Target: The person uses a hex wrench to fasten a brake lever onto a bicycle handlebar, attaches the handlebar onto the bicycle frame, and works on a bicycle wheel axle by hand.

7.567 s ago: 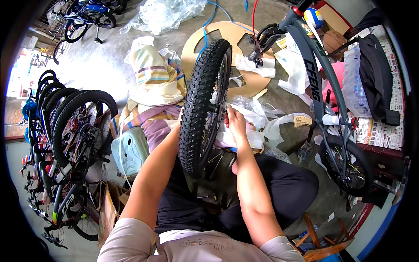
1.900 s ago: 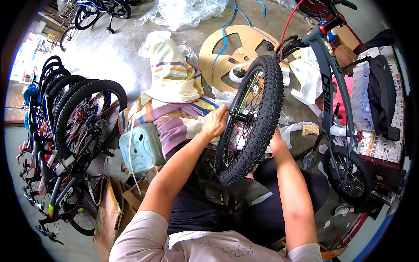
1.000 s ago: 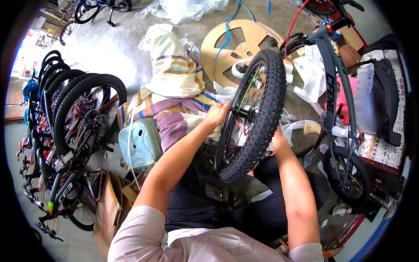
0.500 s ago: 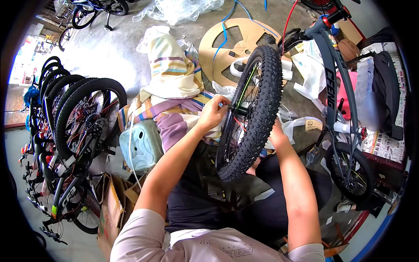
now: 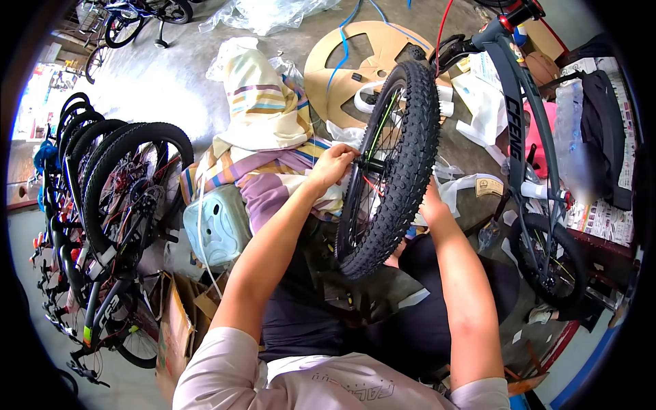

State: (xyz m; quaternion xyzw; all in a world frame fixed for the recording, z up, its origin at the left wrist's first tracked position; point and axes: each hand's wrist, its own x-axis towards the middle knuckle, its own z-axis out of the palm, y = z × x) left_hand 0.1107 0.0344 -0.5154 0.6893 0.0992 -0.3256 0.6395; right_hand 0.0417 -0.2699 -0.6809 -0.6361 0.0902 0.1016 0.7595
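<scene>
A bicycle wheel (image 5: 410, 164) with a knobby black tyre stands upright and slightly tilted in front of me, between my hands. At its left side, my left hand (image 5: 333, 166) has its fingertips closed on the end of the wheel's axle (image 5: 369, 165). My right hand (image 5: 432, 203) is on the far side of the tyre, close against it; its fingers are hidden there. A red cable or strip (image 5: 372, 184) shows among the spokes near the hub.
A grey bicycle frame (image 5: 514, 123) stands at the right. Behind the wheel lies a round cardboard disc (image 5: 328, 55). Striped cloth (image 5: 263, 130) and a pale blue plastic stool (image 5: 217, 224) are left of centre. Several bicycles (image 5: 116, 205) line the left side, near a cardboard box (image 5: 179, 321).
The view has shifted slightly, so surrounding things sit a little further left. My left hand stays at the axle and my right hand behind the tyre; the wheel's pose looks nearly unchanged.
</scene>
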